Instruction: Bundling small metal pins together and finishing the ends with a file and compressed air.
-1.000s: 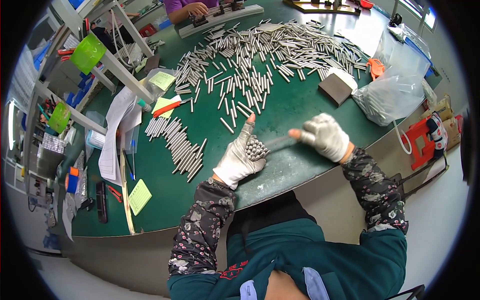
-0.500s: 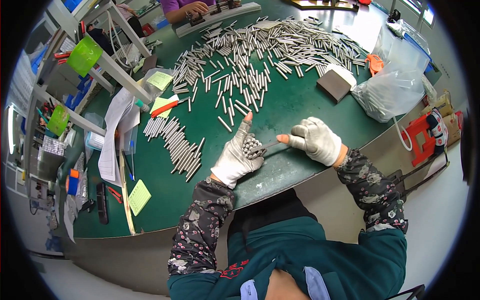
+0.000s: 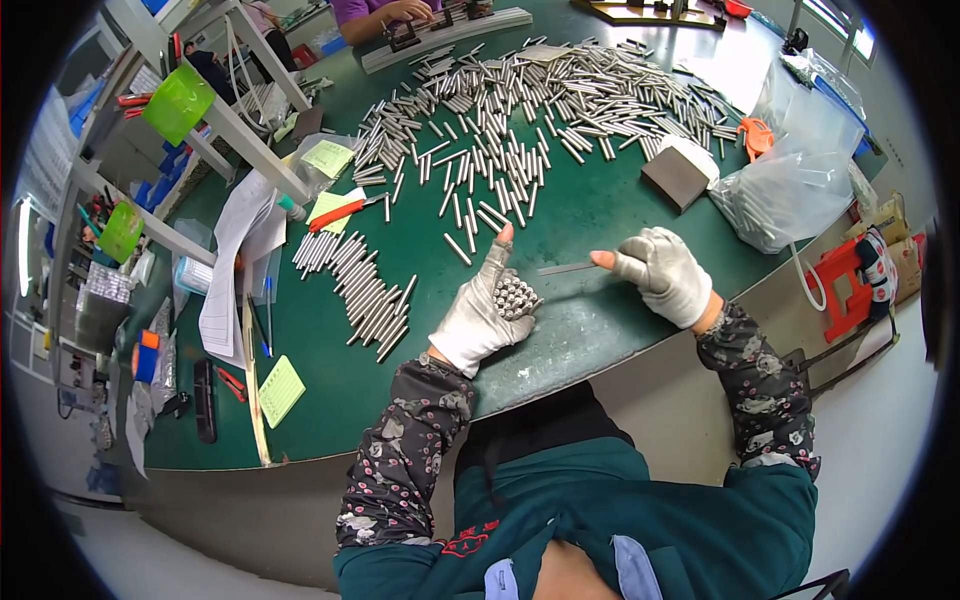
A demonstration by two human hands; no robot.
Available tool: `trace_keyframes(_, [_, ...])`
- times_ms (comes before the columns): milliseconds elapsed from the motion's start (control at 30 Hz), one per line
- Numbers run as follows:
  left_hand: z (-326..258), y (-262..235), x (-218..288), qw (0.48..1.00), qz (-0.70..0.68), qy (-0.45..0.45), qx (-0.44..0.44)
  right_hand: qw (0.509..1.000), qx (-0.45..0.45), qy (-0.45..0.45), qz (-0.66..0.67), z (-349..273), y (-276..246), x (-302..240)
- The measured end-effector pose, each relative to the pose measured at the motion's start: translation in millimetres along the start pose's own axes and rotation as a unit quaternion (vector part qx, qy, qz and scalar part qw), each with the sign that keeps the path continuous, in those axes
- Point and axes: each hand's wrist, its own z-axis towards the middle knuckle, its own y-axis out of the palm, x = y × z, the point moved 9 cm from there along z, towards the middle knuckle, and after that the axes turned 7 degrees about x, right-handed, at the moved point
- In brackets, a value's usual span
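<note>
My left hand [image 3: 468, 325], in a white glove with bare fingertips, is wrapped round a bundle of short metal pins [image 3: 514, 297], their round ends facing right. To its right, my gloved right hand [image 3: 668, 282] pinches a thin, flat grey strip [image 3: 567, 269], perhaps a file; its exact kind is hard to make out. The strip points left toward the bundle, with a gap between them. Left of my left hand, a row of similar pins [image 3: 375, 305] lies on the green table [image 3: 330, 400]. Many loose pins [image 3: 600, 90] are strewn beyond both hands.
A dark block [image 3: 674, 180], an orange tool [image 3: 756, 136] and a clear plastic bag of pins [image 3: 775, 200] sit on the right. At left lie a red-handled knife [image 3: 338, 215], yellow notes [image 3: 281, 391], papers [image 3: 228, 290] and a shelf frame [image 3: 255, 155]. Another person's hand [image 3: 408, 10] is at the far edge.
My right hand has drawn right with the strip, whose tip was at the pin ends and is now apart from them. My left hand still grips the bundle, whose ends show more fully.
</note>
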Motion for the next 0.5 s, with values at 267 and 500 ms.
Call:
trace_keyframes(267, [-2, 2, 7, 0.999, -0.020, 0.023, -0.011, 0.996, -0.013, -0.032, -0.077, 3, 6, 0])
trace_keyframes(500, [-2, 0, -3, 0.997, -0.078, -0.002, -0.003, 0.999, 0.011, -0.036, -0.022, 29, 13, -22])
